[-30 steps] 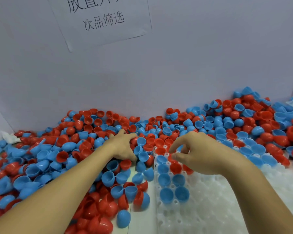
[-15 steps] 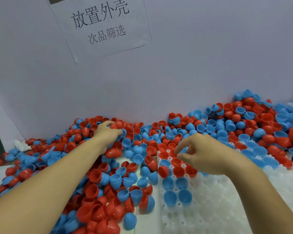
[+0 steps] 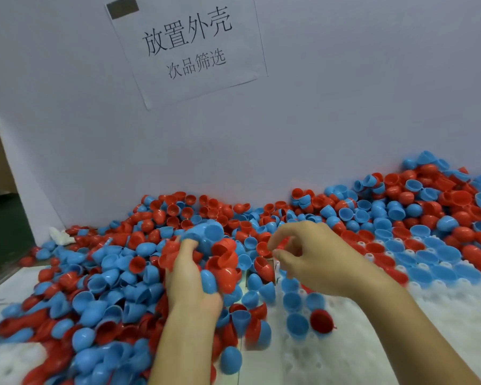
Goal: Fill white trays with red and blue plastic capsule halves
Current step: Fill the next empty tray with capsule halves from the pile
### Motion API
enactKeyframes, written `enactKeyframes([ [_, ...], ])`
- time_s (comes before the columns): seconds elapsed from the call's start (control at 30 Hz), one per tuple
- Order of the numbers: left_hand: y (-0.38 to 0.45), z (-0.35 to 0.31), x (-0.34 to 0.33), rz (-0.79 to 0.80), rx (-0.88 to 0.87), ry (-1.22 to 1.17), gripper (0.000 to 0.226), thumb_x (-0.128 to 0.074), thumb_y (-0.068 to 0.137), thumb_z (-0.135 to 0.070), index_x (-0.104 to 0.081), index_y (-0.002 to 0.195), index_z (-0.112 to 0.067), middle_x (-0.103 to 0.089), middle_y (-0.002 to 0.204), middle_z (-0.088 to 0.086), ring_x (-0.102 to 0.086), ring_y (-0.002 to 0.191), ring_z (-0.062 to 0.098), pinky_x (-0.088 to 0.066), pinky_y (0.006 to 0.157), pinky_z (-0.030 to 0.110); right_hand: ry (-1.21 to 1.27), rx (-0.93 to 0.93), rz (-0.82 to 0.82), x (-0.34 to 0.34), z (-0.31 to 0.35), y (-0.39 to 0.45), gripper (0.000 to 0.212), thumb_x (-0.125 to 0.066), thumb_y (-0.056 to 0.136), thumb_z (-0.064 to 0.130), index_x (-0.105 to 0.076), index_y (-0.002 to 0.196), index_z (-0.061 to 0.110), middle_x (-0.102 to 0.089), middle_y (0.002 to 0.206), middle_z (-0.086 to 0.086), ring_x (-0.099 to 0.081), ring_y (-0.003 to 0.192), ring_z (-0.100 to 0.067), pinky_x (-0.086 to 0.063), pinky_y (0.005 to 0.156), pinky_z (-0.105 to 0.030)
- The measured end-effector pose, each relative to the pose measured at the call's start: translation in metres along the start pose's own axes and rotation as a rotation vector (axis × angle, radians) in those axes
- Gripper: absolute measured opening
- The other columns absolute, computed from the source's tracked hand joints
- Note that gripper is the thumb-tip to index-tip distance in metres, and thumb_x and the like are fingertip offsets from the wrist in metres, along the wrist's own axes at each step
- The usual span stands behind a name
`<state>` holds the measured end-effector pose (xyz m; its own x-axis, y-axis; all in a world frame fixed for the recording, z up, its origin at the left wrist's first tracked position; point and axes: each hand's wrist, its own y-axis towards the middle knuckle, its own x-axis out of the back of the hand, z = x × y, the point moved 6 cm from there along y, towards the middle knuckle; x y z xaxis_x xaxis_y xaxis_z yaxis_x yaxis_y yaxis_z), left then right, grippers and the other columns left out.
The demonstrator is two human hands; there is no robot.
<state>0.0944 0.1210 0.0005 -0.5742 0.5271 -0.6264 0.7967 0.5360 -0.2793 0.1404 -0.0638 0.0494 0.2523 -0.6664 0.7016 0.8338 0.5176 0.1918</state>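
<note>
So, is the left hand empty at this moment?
No, the left hand holds a heap of red and blue capsule halves beside the white tray.

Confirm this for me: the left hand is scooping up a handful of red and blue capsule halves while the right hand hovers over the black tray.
One detail is wrong: the tray is white, not black, as the head view shows. The left hand does hold a handful of red and blue capsule halves, and the right hand does hover over that tray.
</note>
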Motion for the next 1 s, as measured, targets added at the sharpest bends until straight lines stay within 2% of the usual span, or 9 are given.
enactKeyframes([
  [0.07,-0.003,0.014,0.000,0.019,0.029,-0.017,0.039,-0.062,0.095,-0.027,-0.062,0.126,-0.004,-0.067,0.121,0.018,-0.069,0.094,0.030,-0.059,0.080,0.043,0.112,0.065,-0.066,-0.003,0.014,0.001,0.011,-0.061,0.095,0.020,-0.067,0.093,0.029,-0.071,0.074,0.002,-0.068,0.067,-0.011,-0.057,0.065,-0.022],
  [0.2,0.001,0.018,-0.003,0.015,-0.021,-0.038,0.030,-0.064,0.094,-0.021,-0.062,0.120,-0.007,-0.071,0.110,0.017,-0.072,0.090,0.031,-0.060,0.081,0.050,0.196,0.180,-0.198,-0.013,0.038,0.002,0.010,-0.068,0.089,0.020,-0.071,0.088,0.030,-0.067,0.068,0.005,-0.063,0.061,-0.008,-0.052,0.063,-0.020],
  [0.27,0.004,0.014,0.000,-0.003,-0.063,-0.041,0.033,-0.064,0.093,-0.017,-0.063,0.124,-0.004,-0.070,0.102,0.016,-0.071,0.078,0.027,-0.060,0.069,0.043,0.179,0.171,-0.232,-0.018,0.040,0.003,0.011,-0.068,0.090,0.022,-0.074,0.092,0.031,-0.066,0.070,0.009,-0.061,0.063,-0.004,-0.048,0.063,-0.015],
  [0.43,0.001,0.016,0.003,-0.049,-0.146,-0.013,0.032,-0.066,0.090,-0.007,-0.064,0.121,-0.006,-0.070,0.110,0.020,-0.071,0.094,0.036,-0.060,0.082,0.055,0.071,0.108,-0.221,-0.021,0.031,0.004,0.021,-0.069,0.091,0.032,-0.074,0.111,0.028,-0.063,0.076,0.021,-0.059,0.067,0.008,-0.042,0.066,-0.005],
  [0.53,-0.008,0.018,-0.006,-0.061,-0.224,0.045,0.037,-0.067,0.087,-0.004,-0.066,0.121,-0.016,-0.071,0.105,0.014,-0.072,0.097,0.038,-0.060,0.084,0.054,0.067,0.070,-0.355,-0.017,0.031,0.003,0.024,-0.071,0.089,0.036,-0.073,0.111,0.027,-0.066,0.082,0.022,-0.060,0.074,0.006,-0.049,0.079,-0.014],
  [0.63,-0.014,0.020,-0.010,-0.057,-0.227,0.050,0.038,-0.069,0.087,-0.006,-0.067,0.120,-0.024,-0.073,0.112,0.015,-0.072,0.102,0.038,-0.059,0.085,0.059,0.148,0.024,-0.521,-0.017,0.033,0.000,0.017,-0.077,0.084,0.034,-0.068,0.098,0.029,-0.067,0.077,0.018,-0.064,0.079,-0.004,-0.054,0.074,-0.026],
  [0.73,-0.016,0.022,-0.010,-0.068,-0.200,0.012,0.039,-0.068,0.088,-0.006,-0.066,0.123,-0.024,-0.073,0.112,0.013,-0.073,0.098,0.033,-0.061,0.083,0.054,0.144,-0.014,-0.553,-0.025,0.034,0.001,0.016,-0.080,0.081,0.034,-0.069,0.090,0.027,-0.069,0.081,0.015,-0.065,0.074,-0.002,-0.054,0.071,-0.023],
  [0.87,-0.016,0.025,-0.011,-0.041,-0.190,0.025,0.037,-0.066,0.090,-0.006,-0.064,0.124,-0.019,-0.074,0.110,0.014,-0.074,0.096,0.033,-0.063,0.077,0.049,0.106,-0.043,-0.555,-0.035,0.033,0.001,0.030,-0.075,0.084,0.041,-0.077,0.105,0.020,-0.074,0.101,0.011,-0.066,0.086,-0.001,-0.054,0.079,-0.016],
  [1.0,-0.015,0.036,-0.014,0.045,-0.134,-0.015,0.031,-0.065,0.090,-0.006,-0.065,0.120,-0.015,-0.074,0.092,0.011,-0.073,0.078,0.030,-0.062,0.065,0.042,0.143,-0.089,-0.592,-0.031,0.028,-0.001,0.024,-0.075,0.084,0.039,-0.079,0.098,0.020,-0.075,0.094,0.013,-0.066,0.085,0.002,-0.048,0.074,-0.010],
])
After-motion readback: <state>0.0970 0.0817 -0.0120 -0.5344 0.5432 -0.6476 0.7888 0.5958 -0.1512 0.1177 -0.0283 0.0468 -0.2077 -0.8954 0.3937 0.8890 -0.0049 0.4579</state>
